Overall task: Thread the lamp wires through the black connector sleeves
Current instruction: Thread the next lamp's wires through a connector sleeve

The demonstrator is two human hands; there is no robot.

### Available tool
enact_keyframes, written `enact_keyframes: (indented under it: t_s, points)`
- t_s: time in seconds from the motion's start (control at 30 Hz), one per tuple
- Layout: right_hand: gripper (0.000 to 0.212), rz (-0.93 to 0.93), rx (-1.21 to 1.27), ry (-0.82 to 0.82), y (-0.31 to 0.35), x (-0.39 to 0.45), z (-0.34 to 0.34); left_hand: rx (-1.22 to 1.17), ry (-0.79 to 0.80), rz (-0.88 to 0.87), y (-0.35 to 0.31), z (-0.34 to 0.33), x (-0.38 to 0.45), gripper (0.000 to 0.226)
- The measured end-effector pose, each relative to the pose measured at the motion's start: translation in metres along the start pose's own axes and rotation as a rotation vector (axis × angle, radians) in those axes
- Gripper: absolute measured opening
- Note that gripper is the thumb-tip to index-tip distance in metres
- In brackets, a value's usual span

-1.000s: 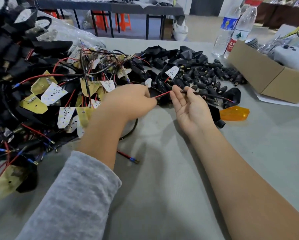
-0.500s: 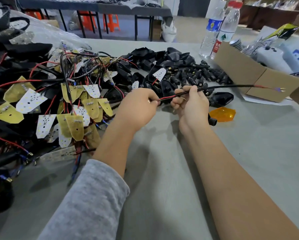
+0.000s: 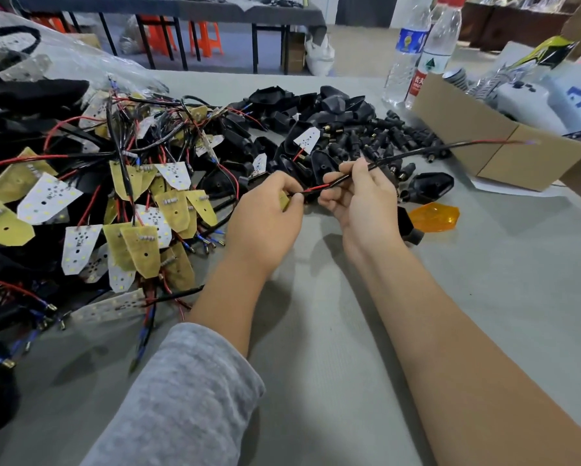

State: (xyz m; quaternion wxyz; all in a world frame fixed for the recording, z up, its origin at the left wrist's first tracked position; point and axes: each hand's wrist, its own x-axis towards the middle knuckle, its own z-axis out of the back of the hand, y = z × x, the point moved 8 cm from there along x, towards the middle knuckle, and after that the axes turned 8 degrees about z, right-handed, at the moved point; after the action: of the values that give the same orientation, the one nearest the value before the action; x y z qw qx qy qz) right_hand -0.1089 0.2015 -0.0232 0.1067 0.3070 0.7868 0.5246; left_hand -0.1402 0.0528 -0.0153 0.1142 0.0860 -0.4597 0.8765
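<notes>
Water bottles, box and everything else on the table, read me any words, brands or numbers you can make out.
Red-label bottle: Chinese characters, too blurred to read.
Blue-label bottle: graphic only, print too small.
White case: blue mark, not legible.
Cardboard box: no print visible.

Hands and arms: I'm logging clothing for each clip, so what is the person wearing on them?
The left hand is bare; its forearm runs back into a grey, heathered, soft-looking sleeve pushed up short of the wrist. The right hand and its forearm are bare, with no sleeve visible. No gloves, rings or watch show.
</notes>
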Motion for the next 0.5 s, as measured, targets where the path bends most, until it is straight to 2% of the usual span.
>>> enact_keyframes:
  t_s: [0.33,0.5]
  points:
    - [0.026,0.002,-0.057,0.057,-0.0054,-0.003,-0.0021,-0.03,0.023,-0.044,0.0014,-0.0056,0.0027,0.012]
    - [0.026,-0.016,-0.081,0.095,-0.0098,-0.0044,-0.0055,-0.028,-0.009,-0.01,0.0053,-0.0028,0.0028,0.009]
